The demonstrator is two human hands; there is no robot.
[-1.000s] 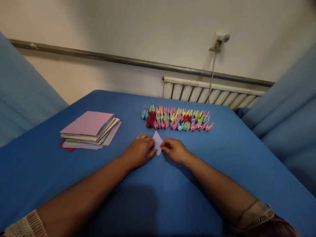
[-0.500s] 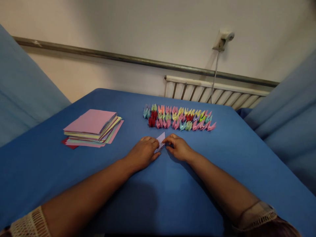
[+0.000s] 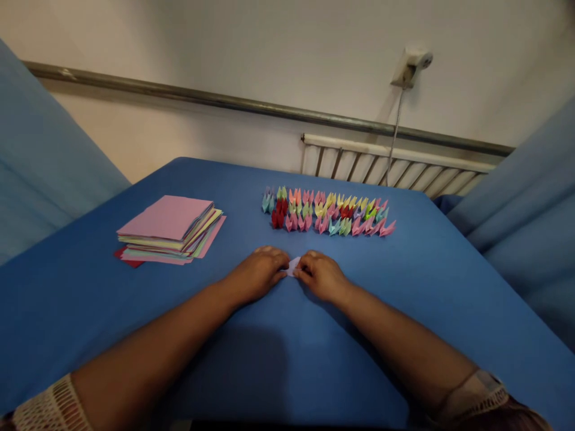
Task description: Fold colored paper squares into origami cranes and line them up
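Observation:
A small pale lilac paper piece (image 3: 293,266) lies on the blue tablecloth (image 3: 314,347) between my two hands, mostly covered by my fingers. My left hand (image 3: 258,273) presses on its left side with curled fingers. My right hand (image 3: 320,274) pinches its right side, fingers closed together. Both hands rest on the table, fingertips nearly touching. Just beyond them stand rows of several small folded paper pieces (image 3: 327,216) in pink, red, yellow, green and blue.
A stack of coloured paper sheets (image 3: 171,229), pink on top, lies at the left. Blue fabric (image 3: 40,161) rises at both sides. Behind the table are a radiator (image 3: 390,167), a wall rail (image 3: 224,105) and a plugged socket (image 3: 411,63).
The paper piece, a tall upright triangle a second ago, has been folded down and flattened. Both hands have closed in over it, so only a small strip shows.

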